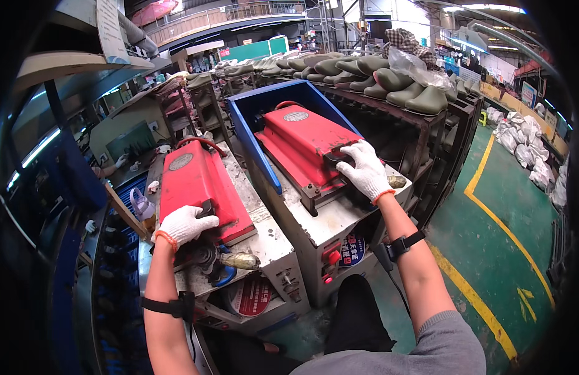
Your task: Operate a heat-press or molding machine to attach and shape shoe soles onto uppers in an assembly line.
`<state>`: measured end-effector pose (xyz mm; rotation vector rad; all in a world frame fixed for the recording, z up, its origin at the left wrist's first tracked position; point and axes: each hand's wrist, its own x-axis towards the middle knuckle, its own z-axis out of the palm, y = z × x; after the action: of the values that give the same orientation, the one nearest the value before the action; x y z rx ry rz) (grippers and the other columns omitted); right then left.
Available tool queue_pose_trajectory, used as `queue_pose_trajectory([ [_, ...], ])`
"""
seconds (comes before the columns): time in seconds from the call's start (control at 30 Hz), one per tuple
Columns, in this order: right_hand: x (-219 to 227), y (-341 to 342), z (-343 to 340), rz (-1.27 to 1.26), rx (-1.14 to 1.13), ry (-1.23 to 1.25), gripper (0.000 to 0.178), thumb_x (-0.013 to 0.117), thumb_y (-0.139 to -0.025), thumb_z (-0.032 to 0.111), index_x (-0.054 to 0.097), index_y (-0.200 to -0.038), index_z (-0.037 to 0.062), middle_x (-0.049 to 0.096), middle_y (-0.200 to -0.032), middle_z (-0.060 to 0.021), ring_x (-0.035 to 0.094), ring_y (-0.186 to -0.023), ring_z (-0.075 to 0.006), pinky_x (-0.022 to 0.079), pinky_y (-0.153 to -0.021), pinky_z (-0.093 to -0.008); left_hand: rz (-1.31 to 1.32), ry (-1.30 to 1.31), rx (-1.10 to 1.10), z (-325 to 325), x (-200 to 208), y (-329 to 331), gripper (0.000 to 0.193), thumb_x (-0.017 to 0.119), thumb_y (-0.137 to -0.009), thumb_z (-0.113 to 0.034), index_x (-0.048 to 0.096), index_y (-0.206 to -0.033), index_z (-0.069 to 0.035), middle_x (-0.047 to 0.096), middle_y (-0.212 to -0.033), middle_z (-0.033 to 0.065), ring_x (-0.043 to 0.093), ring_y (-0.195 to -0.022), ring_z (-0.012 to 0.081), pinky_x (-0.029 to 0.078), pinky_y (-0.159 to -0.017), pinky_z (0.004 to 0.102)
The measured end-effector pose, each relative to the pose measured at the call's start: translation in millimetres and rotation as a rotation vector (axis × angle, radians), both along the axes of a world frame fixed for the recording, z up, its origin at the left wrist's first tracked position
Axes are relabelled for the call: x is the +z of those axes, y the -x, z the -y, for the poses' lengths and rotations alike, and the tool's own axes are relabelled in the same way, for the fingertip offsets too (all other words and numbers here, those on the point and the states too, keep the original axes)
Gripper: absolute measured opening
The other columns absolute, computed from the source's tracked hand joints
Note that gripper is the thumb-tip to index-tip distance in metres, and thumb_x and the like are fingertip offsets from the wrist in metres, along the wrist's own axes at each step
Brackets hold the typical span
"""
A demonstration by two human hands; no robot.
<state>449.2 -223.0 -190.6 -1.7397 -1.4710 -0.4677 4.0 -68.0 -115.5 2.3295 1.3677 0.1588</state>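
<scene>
Two red metal machine covers stand side by side in front of me. My left hand [184,226], in a white knit glove with an orange cuff, is closed at the front end of the left red cover [199,181], over its black handle [207,207]. My right hand [364,167], gloved the same way, grips the black front handle [332,157] of the right red cover [305,134]. The fingers of both hands are partly hidden. Below my left hand, a worn lever grip [240,260] sticks out. Another lever grip [397,181] shows beside my right wrist.
A blue metal guard [264,150] surrounds the right cover. Red switches [334,257] sit on that machine's front. Olive rubber shoes [389,87] crowd a rack behind. White sacks [520,140] lie right of the green floor [483,250]. Another person's gloved hand [121,161] is at far left.
</scene>
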Motion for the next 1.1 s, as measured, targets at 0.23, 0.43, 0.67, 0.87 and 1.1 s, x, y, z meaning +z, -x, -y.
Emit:
queue_pose_trajectory([
  [0.23, -4, -1, -2, 0.018, -0.006, -0.090, 0.042, 0.077, -0.087, 0.034, 0.074, -0.119, 0.0080, 0.067, -0.123, -0.0146, 0.057, -0.130, -0.0341, 0.046, -0.111, -0.0428, -0.001, -0.006, 0.026, 5, 2, -2, 0.051, 0.078, -0.088, -0.053, 0.077, -0.093, -0.002, 0.069, -0.068, 0.0072, 0.066, -0.063, 0.0163, 0.051, -0.063, 0.0329],
  [0.43, 1, -1, 0, 0.036, 0.023, -0.069, 0.040, 0.078, -0.086, 0.033, 0.073, -0.117, 0.0076, 0.067, -0.119, -0.0141, 0.058, -0.126, -0.0339, 0.047, -0.109, -0.0429, -0.042, -0.135, 0.027, 9, -4, 1, 0.059, 0.073, -0.086, -0.062, 0.081, -0.103, -0.006, 0.074, -0.076, 0.0129, 0.074, -0.077, 0.0264, 0.055, -0.074, 0.0380],
  [0.67, -3, -3, -3, 0.018, 0.021, -0.069, 0.041, 0.079, -0.085, 0.032, 0.073, -0.118, 0.0072, 0.067, -0.120, -0.0149, 0.058, -0.126, -0.0340, 0.047, -0.110, -0.0430, -0.046, -0.095, 0.021, 12, 3, 0, 0.060, 0.072, -0.087, -0.063, 0.081, -0.103, -0.005, 0.075, -0.082, 0.0164, 0.075, -0.081, 0.0298, 0.055, -0.078, 0.0400],
  [0.87, -5, -4, -5, 0.027, 0.017, -0.071, 0.041, 0.081, -0.085, 0.032, 0.073, -0.117, 0.0071, 0.067, -0.120, -0.0144, 0.058, -0.126, -0.0342, 0.048, -0.109, -0.0432, -0.037, -0.294, -0.038, 4, -11, 4, 0.062, 0.071, -0.085, -0.064, 0.080, -0.100, -0.004, 0.076, -0.090, 0.0215, 0.076, -0.087, 0.0365, 0.057, -0.082, 0.0445],
  [1.1, -3, -4, -5, 0.068, 0.019, -0.102, 0.039, 0.080, -0.085, 0.031, 0.072, -0.114, 0.0063, 0.068, -0.114, -0.0135, 0.059, -0.123, -0.0343, 0.048, -0.107, -0.0436, -0.031, -0.342, -0.002, 8, -17, 1, 0.064, 0.071, -0.082, -0.067, 0.081, -0.100, -0.007, 0.076, -0.092, 0.0212, 0.076, -0.091, 0.0374, 0.058, -0.083, 0.0451],
])
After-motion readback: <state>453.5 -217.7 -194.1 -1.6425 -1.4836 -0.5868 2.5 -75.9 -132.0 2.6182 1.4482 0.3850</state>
